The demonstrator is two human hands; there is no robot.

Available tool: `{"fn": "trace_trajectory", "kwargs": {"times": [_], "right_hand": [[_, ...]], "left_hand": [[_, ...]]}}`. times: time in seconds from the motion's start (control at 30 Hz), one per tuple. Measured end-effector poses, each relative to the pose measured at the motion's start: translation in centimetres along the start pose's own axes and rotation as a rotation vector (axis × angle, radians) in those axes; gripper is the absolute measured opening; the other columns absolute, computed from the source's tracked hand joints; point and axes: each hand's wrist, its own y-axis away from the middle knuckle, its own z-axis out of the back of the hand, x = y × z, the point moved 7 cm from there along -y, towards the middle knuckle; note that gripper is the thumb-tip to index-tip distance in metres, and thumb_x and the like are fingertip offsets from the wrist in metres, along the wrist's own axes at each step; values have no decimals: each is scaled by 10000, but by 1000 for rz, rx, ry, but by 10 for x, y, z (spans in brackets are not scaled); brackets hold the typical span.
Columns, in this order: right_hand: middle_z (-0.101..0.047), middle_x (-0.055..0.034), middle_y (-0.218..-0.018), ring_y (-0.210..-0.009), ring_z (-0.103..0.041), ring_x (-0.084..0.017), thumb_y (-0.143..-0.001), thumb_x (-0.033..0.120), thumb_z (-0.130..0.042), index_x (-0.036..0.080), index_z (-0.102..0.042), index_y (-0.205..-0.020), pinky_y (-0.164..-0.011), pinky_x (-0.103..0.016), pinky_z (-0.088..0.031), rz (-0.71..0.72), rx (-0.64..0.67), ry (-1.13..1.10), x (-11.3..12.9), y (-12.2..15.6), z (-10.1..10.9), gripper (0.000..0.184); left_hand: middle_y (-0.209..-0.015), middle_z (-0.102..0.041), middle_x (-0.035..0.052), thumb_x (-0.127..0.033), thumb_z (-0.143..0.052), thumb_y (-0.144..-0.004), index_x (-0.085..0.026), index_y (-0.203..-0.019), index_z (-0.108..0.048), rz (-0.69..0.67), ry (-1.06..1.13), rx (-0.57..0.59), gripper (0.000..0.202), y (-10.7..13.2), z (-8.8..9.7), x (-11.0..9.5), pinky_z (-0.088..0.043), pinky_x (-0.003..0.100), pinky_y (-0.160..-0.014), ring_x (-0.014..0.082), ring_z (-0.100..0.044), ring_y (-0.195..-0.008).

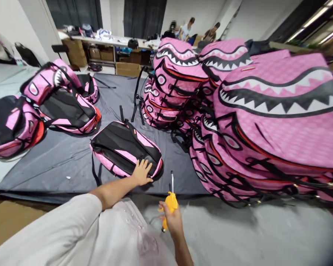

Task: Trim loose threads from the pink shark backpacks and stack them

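A pink and black backpack point(122, 135) lies on the dark table cover with its padded back and straps facing up. My left hand point(142, 173) rests on the near right end of this backpack, fingers spread and flat. Just off the table's front edge, my right hand point(173, 218) is closed around a yellow air blow gun point(171, 202). Its thin metal nozzle, with a dark tip, points away from me over the cover. No hose shows at the dark fitting below its handle.
Piled pink backpacks point(277, 96) with shark-mouth prints rise at the right. Several more backpacks point(69, 107) lie at the left. The dark cover point(66, 159) hangs over the front edge. Behind stand a long workbench point(113, 41), cardboard boxes point(127, 69) and people point(186, 29).
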Motion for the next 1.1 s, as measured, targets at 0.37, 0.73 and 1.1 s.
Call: {"fn": "trace_trajectory", "kwargs": {"times": [0.37,0.73,1.1], "right_hand": [[-745,-124,-938,-869,-725,-266,-898,423,-542,161,-599,-1220,-709,-321,-540,361,290,809,70,13,-90,420],[-707,-232,-1039,-983,-715,-298,-1013,245,-365,89,-516,-1180,-794,-365,-517,341,161,1508,121,-47,-144,273],[-743,-75,-800,-686,-739,-226,-831,474,-669,197,-481,-1098,-390,-179,-405,-254,684,230,52,35,-163,428]], "left_hand": [[-1587,-386,110,-279,-786,-683,-306,-1444,-502,-514,69,128,812,151,-60,94,-109,589,-1215,320,-266,-1499],[-1233,-672,131,-205,-617,-699,-199,-1178,-648,42,7,22,480,190,5,124,-62,642,-1215,354,-489,-1297],[-1506,-443,247,-382,-442,-967,-61,-1500,-328,798,261,-277,633,220,45,220,-371,568,-1101,368,-432,-1389]]}}
